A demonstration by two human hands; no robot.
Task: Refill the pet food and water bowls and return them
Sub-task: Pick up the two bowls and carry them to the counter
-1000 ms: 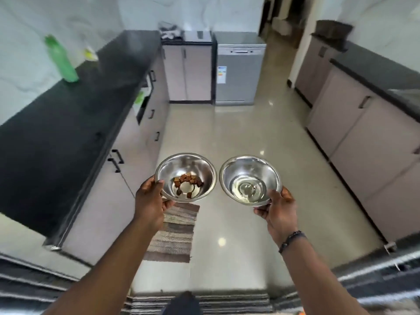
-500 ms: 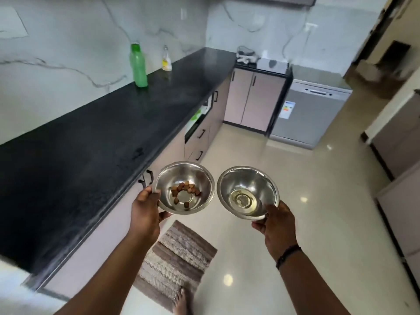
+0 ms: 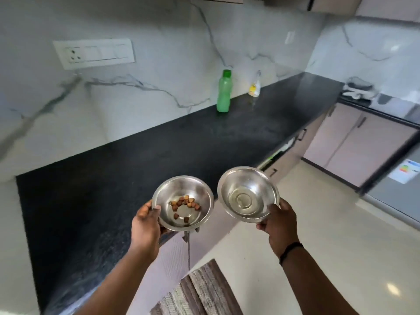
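Two steel bowls are held side by side in the air at the front edge of the black counter. The food bowl has several brown kibble pieces at its bottom; my left hand grips its near-left rim with the thumb over the edge. The water bowl holds a shallow pool of clear water and tilts slightly toward me; my right hand grips its near-right rim. A green bottle stands upright at the back of the counter by the marble wall.
A small clear bottle with a yellow label stands right of the green one. A socket panel is on the wall. Pink cabinets and a steel appliance are at the right. A striped mat lies on the glossy floor.
My view has swung left and up toward the counter and wall. Both bowls have come closer to the counter edge, the food bowl now over it; my grips are unchanged.
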